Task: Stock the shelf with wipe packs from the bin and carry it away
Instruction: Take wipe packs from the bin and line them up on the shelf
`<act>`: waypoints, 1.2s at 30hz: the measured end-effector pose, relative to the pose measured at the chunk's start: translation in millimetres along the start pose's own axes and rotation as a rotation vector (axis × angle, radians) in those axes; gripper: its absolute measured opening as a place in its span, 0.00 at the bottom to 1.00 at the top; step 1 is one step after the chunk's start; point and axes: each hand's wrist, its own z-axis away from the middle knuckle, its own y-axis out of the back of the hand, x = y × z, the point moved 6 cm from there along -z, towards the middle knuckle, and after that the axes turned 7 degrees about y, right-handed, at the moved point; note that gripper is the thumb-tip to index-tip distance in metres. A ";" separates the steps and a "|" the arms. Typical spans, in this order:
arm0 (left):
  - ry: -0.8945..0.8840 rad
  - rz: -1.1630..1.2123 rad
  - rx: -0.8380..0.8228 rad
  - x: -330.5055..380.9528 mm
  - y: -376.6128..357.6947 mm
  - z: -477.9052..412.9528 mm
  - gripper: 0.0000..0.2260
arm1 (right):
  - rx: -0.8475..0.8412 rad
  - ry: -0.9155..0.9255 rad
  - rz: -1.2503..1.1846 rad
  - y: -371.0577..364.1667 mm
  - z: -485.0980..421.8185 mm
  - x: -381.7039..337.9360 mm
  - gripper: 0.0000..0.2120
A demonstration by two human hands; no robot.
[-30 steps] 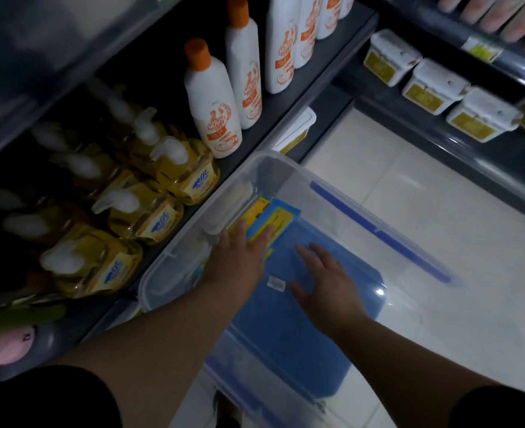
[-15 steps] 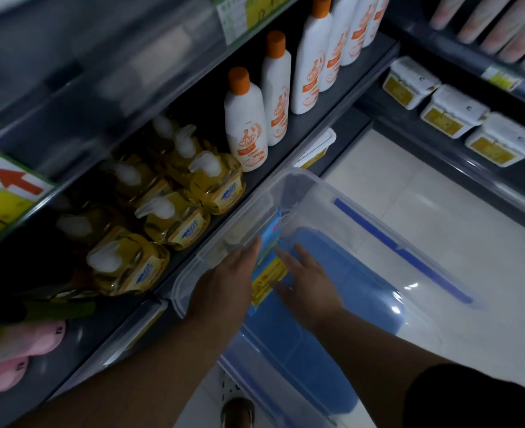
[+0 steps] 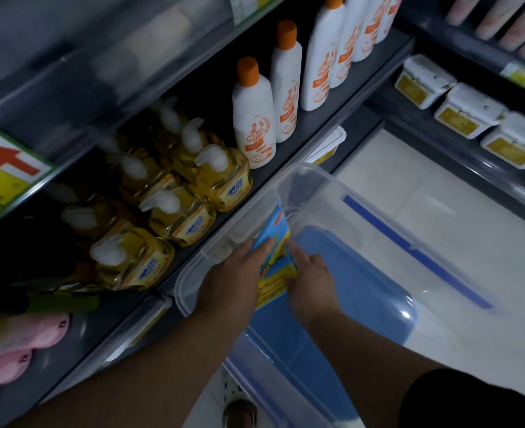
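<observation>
Far left of the hands: pink packs (image 3: 14,347) lie on the lower shelf level, below a shelf-edge label with a red arrow (image 3: 8,159).

Left of the hands: yellow pump bottles (image 3: 205,180) stand in rows on the shelf (image 3: 326,125), faces turned out to the aisle for shoppers.

Up and left of the hands: white bottles with orange caps (image 3: 255,118) run in a line toward the back. No open slot for wipes shows on this stretch.

Left hand (image 3: 233,279): reaching into the bin, it holds the left side of the wipe packs (image 3: 276,239), one digit laid across the blue face. The other fingers are hidden behind them.

Between the hands: the blue-and-yellow wipe packs stand on edge, inside the bin against its shelf-side wall. How many there are cannot be told.

Right hand (image 3: 312,279): its fingers curl around the packs' right edge. The two-sided hold likely keeps the soft packs together as one bundle for the lift.

Around and right of the hands: the clear bin (image 3: 313,176) sits on the pale floor, hard against the shelf base, so the reach to the shelf is short. Its blue bottom (image 3: 363,282) shows bare beside the right hand, suggesting little stock is left.

Far right of the hands: white tubs with yellow labels (image 3: 468,111) line the facing shelf.
</observation>
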 end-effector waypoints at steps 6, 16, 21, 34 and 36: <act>-0.025 0.031 0.049 20.1 28.8 15.7 0.31 | 0.028 0.052 -0.002 44.4 26.8 -19.6 0.31; -0.034 0.202 0.218 98.4 156.8 91.9 0.26 | 0.312 0.231 -0.031 205.7 106.7 -93.6 0.29; -0.021 0.307 0.371 134.2 248.5 144.5 0.27 | 0.559 0.505 -0.033 303.0 155.1 -171.0 0.23; -0.050 0.787 0.752 134.8 456.0 310.2 0.26 | 0.661 1.264 -0.076 384.4 291.8 -366.2 0.13; -0.086 0.841 0.791 121.4 475.8 334.5 0.26 | 0.671 1.343 -0.091 381.2 305.6 -390.4 0.14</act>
